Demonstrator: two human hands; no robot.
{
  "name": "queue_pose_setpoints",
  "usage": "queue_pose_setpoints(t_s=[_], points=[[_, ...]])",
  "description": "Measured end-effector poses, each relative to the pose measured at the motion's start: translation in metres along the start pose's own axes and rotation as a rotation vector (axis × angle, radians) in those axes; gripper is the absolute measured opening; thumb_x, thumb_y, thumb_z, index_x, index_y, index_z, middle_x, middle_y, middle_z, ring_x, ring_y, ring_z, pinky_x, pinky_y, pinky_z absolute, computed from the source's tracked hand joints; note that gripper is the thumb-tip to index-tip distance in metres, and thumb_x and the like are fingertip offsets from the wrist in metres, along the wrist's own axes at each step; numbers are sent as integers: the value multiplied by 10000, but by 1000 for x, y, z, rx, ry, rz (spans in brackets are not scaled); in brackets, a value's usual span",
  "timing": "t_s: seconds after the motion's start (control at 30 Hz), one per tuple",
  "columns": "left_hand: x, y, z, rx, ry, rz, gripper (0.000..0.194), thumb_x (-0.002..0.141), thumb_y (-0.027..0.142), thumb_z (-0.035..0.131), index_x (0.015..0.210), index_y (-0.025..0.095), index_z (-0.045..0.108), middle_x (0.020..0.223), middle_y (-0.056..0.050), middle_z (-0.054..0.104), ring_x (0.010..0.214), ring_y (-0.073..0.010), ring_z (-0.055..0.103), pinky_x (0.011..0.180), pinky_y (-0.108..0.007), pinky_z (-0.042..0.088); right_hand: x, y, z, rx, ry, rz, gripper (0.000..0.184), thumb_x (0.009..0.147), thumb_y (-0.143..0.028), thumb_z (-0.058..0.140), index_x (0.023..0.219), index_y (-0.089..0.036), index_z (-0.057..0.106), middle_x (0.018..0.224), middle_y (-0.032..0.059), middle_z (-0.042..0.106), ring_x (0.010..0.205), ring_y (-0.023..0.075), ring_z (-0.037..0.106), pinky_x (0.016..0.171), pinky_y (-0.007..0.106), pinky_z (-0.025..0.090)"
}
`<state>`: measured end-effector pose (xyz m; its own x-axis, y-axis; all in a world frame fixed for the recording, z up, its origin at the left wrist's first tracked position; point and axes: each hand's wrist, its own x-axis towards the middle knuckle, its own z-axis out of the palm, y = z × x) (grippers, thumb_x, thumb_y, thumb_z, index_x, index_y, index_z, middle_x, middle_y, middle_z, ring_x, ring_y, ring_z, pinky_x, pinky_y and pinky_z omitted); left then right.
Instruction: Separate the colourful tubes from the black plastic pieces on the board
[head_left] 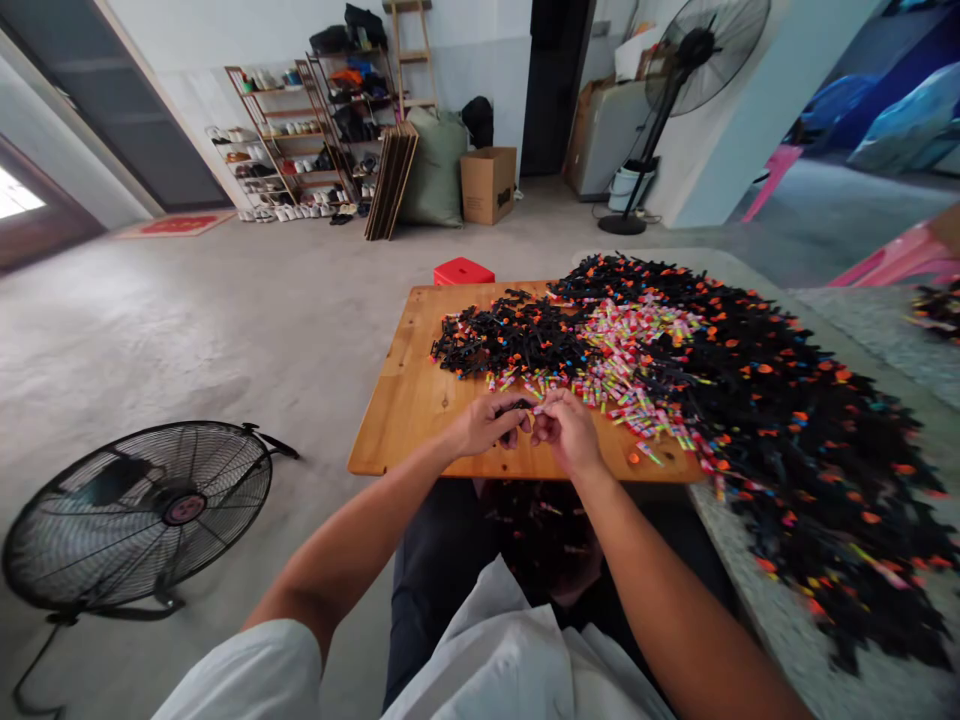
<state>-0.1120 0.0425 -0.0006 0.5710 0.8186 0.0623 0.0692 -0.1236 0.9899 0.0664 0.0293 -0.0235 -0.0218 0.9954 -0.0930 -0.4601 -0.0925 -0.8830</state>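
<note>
Grey concrete floor [315, 330] surrounds the wooden surface [409, 400]; from the hands, shoe racks [291, 113] stand at eleven o'clock. Left hand [480, 425] grips a small black piece [516, 405]; right hand [566, 425] meets its end, hold unclear. Seemingly fitting work, calling for steady fingertip alignment. Colourful tubes [637, 345] lie at two o'clock, black pieces [795, 400] at three.

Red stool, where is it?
In the head view, the red stool is beyond the wooden table, near its far left corner, in front of the cardboard box.
</note>
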Motion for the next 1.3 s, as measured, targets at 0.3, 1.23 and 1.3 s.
queue_pose_setpoints(t_s=[0.3, 1.23, 1.3], points=[[-3, 9, 4, 188, 17, 46, 314, 1028, 366, 539, 1180, 138, 692, 849, -41, 716, 558, -71, 609, 527, -165, 483, -3, -3, -13, -368, -10, -210, 101, 840, -318, 646, 869, -225, 620, 527, -72, 574, 426, 122, 520, 455, 249, 450], [112, -57, -19, 986, 327, -225, 390, 932, 312, 692, 1297, 184, 636, 1257, -154, 681, 1101, -282, 681, 937, -349, 514, 66, 0, -26, -1716, -4, 2, 371, 1040, -421, 512, 1204, -152, 709, 1106, 173, 739, 996, 281, 700, 808, 329, 476], [115, -61, -21, 946, 346, -199, 333, 941, 275, 673, 1261, 188, 642, 1211, -152, 696, 1076, -282, 684, 935, -352, 505, 72, 8, -18, -1729, 31, -71, 386, 1054, -406, 503, 1301, -154, 660, 1245, 190, 689, 1046, 282, 696, 837, 336, 487]])
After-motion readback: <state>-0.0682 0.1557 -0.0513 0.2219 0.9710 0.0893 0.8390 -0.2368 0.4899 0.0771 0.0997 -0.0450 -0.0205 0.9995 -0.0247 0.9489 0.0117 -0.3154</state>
